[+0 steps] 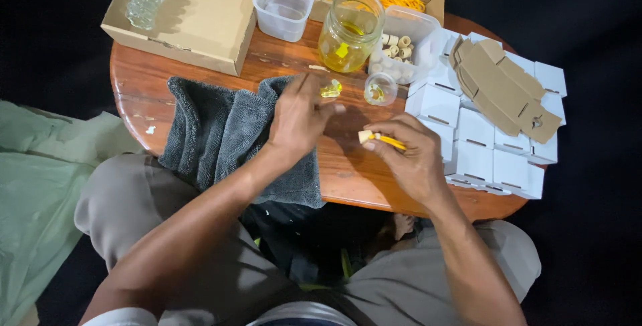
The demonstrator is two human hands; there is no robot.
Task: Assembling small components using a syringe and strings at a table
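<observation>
My left hand [299, 113] hovers over the round wooden table [200, 75], its fingertips pinching a small clear vial [330, 88] with yellow inside. My right hand [409, 151] holds a small cork [366, 137] and a yellow rubber band [390, 142] between thumb and fingers. Just beyond my hands stands a tiny open glass bottle [380, 89]. Behind it is a large glass jar [349, 32] of yellow liquid.
A grey towel [221, 132] lies at the left under my forearm. Several white folded boxes [488, 145] and flat brown cardboard cut-outs [501, 85] fill the right side. A clear tub of corks [404, 42], an empty plastic tub [284, 2] and cardboard boxes [194, 12] sit at the back.
</observation>
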